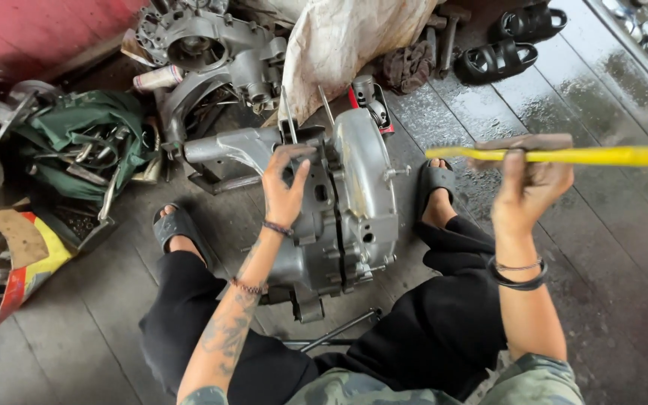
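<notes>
Seated person, engine case [346, 217] braced upright between both knees on the wet plank floor [609, 247]. Left hand [285, 184], fingers spread, steadies its top edge; right hand [528, 187] clasps a yellow-handled hammer [564, 155] raised level beside it. Beyond: tool bag [76, 142], 2 sandals [515, 41].

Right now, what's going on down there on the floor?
A person sits on the wet plank floor with a grey engine case standing between their knees. The left hand rests on the case's top edge, fingers spread over it. The right hand is raised off to the side, gripping a yellow-handled tool held level. A green tool bag and another engine casing lie behind.
</notes>
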